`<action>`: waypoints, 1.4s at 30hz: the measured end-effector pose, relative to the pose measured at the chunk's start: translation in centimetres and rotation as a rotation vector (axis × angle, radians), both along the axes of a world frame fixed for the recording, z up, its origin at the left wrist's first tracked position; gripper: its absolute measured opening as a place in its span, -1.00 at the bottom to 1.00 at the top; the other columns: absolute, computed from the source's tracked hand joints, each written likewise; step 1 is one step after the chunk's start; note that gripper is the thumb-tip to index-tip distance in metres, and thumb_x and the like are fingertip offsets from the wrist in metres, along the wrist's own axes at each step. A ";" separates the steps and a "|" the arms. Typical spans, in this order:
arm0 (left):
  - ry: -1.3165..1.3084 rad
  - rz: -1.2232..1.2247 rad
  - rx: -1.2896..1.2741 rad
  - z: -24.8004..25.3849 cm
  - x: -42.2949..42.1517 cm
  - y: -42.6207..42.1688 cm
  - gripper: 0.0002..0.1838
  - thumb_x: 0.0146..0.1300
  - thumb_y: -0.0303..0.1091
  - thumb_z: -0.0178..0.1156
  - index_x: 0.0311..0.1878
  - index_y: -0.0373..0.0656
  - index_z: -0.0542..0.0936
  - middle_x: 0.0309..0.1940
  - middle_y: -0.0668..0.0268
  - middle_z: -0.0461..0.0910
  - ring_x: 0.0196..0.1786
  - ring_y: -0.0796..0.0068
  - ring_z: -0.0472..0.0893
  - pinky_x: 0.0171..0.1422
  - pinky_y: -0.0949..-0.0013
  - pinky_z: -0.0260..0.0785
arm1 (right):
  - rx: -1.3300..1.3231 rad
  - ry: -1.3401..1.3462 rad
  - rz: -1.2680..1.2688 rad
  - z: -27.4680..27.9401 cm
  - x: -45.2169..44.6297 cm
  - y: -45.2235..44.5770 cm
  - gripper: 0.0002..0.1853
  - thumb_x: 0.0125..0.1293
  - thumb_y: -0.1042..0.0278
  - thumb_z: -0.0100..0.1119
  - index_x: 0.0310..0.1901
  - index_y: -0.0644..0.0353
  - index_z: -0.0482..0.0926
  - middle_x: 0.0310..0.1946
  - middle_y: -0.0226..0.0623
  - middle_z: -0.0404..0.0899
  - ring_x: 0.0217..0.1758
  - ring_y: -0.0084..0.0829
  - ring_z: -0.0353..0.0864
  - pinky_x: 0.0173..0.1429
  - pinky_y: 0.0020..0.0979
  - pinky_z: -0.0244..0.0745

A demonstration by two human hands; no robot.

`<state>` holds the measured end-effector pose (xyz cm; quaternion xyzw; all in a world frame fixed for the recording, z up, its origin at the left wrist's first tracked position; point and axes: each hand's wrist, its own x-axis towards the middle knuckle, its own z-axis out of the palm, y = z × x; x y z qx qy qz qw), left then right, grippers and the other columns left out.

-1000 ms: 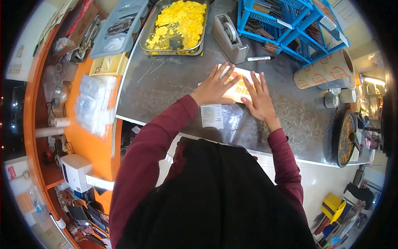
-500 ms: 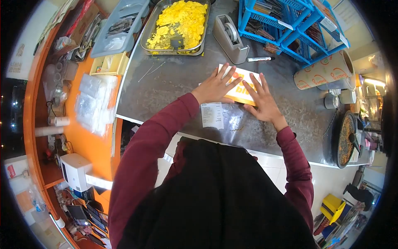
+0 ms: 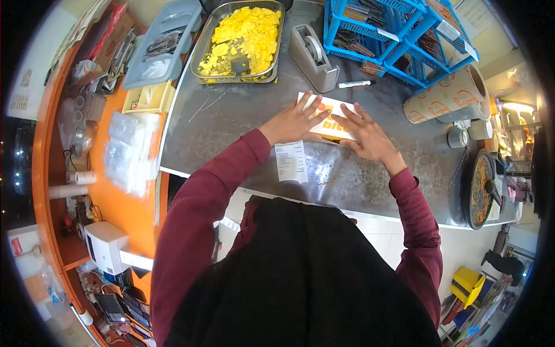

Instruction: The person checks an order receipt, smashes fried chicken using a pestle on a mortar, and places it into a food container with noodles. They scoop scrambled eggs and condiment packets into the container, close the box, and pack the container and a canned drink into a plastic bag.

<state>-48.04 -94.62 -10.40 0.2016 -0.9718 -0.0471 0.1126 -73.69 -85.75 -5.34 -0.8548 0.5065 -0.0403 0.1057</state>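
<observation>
A white box with orange lettering (image 3: 331, 118) lies on the dark metal counter, and both my hands rest on it. My left hand (image 3: 293, 120) covers its left end, fingers spread and pointing up and right. Across its right end lies my right hand (image 3: 370, 136), fingers extended toward the upper left. Part of the print is hidden under the fingers. Just below the left hand is a printed receipt (image 3: 291, 162), flat on the counter. A capped marker (image 3: 356, 84) lies behind the box.
Behind stand a metal tray of yellow pieces (image 3: 199, 74), a grey tape dispenser (image 3: 315, 63) and blue stacked baskets (image 3: 370, 52). A patterned paper roll (image 3: 442, 101) and a round pan (image 3: 481, 191) are at the right. Plastic bags (image 3: 130, 150) lie on the orange counter.
The right hand's fingers have drawn closer together over the box's right side. The left hand stays spread on the box. The whole view has shifted slightly.
</observation>
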 end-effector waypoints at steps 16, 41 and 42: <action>0.010 -0.057 0.190 1.4 1.0 1.0 -0.19 0.21 0.12 0.25 0.52 0.42 0.18 0.61 0.09 -0.30 0.60 -0.26 -0.33 0.48 -0.32 0.08 | -0.142 -0.043 -0.029 -2.1 1.2 1.9 -0.45 0.39 -0.09 0.05 0.39 -0.24 0.37 0.59 -0.14 -0.18 0.61 0.24 -0.34 0.56 0.09 0.05; 0.269 0.514 0.329 -2.2 7.3 10.5 -0.28 0.20 0.01 0.31 0.35 -0.14 0.37 0.45 0.12 0.22 0.50 0.10 0.18 0.51 -0.07 -0.07 | -0.079 -0.026 -0.185 -2.3 4.1 -1.8 -0.11 -0.15 -0.12 0.52 0.21 0.02 0.31 0.33 0.07 0.17 0.44 0.08 0.07 0.40 0.27 -0.10; 0.213 0.498 0.290 -2.9 7.7 11.7 -0.32 0.22 0.02 0.28 0.33 -0.11 0.40 0.43 0.16 0.25 0.50 0.14 0.18 0.50 -0.11 -0.10 | -0.046 -0.055 -0.184 -1.8 4.0 -2.1 -0.11 -0.17 -0.10 0.54 0.20 0.00 0.30 0.31 0.05 0.19 0.42 0.07 0.09 0.38 0.23 -0.08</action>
